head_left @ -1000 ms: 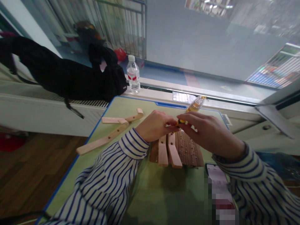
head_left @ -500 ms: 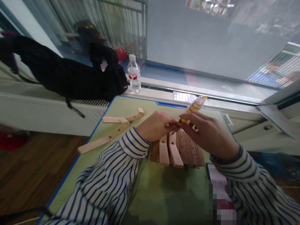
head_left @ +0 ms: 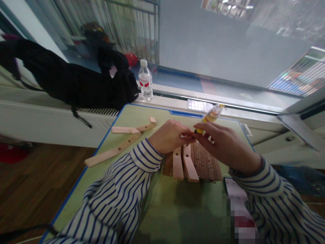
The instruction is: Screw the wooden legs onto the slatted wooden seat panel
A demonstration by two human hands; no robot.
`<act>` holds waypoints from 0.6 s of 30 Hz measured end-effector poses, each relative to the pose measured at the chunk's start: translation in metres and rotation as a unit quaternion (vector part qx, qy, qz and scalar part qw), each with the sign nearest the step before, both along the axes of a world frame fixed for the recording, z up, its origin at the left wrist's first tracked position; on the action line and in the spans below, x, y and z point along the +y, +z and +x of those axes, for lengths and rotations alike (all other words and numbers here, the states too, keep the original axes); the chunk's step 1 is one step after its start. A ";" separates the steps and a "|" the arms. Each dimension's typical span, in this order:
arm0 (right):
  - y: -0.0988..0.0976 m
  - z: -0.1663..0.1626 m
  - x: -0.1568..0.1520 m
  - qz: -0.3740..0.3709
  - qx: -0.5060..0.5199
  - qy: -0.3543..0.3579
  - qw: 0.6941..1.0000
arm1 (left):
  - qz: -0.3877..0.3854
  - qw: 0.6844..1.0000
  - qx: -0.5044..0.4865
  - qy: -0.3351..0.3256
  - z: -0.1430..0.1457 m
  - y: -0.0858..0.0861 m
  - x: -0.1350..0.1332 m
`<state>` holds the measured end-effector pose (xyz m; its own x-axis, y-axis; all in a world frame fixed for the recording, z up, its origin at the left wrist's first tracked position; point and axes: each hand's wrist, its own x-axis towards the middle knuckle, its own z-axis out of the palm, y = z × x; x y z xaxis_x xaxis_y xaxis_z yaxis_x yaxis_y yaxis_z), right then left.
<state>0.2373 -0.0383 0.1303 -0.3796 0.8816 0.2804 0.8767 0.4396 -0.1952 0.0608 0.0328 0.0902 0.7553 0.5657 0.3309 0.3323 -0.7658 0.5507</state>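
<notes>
Over the far edge of a brown ribbed board (head_left: 209, 162), my two hands meet. My right hand (head_left: 223, 142) is closed on a small yellow-and-black tool (head_left: 199, 131), mostly covered by the fingers. My left hand (head_left: 172, 135) pinches at the tool's near end; what lies between its fingertips is too small to make out. Two bent wooden pieces with holes, a left one (head_left: 178, 166) and a right one (head_left: 190, 166), rest on the board under my hands. Small metal points dot the board's right part.
Two more bent wooden pieces (head_left: 111, 150) lie left on the green table (head_left: 162, 206). A clear yellow-marked object (head_left: 213, 113) is beyond my right hand; whether it joins the tool, I cannot tell. A water bottle (head_left: 145, 83) and black bag (head_left: 88, 84) sit by the window.
Almost nothing differs. Both hands keep their grip at the same spot, with only a very slight shift of the fingers and sleeves.
</notes>
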 end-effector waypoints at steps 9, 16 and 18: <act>0.009 0.002 0.004 -0.026 -0.043 0.035 0.998 | 0.005 1.000 -0.004 -0.004 -0.001 -0.001 0.002; 0.008 0.001 0.005 -0.038 -0.033 0.031 0.998 | -0.025 0.999 -0.031 -0.008 -0.013 0.001 0.011; 0.008 0.001 0.006 -0.035 -0.035 0.030 0.998 | -0.025 0.999 -0.036 0.003 -0.013 -0.001 0.014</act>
<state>0.2387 -0.0325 0.1378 -0.4493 0.8729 0.1900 0.8617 0.4796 -0.1659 0.0475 0.0470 0.0891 0.7270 0.5880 0.3547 0.2957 -0.7342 0.6111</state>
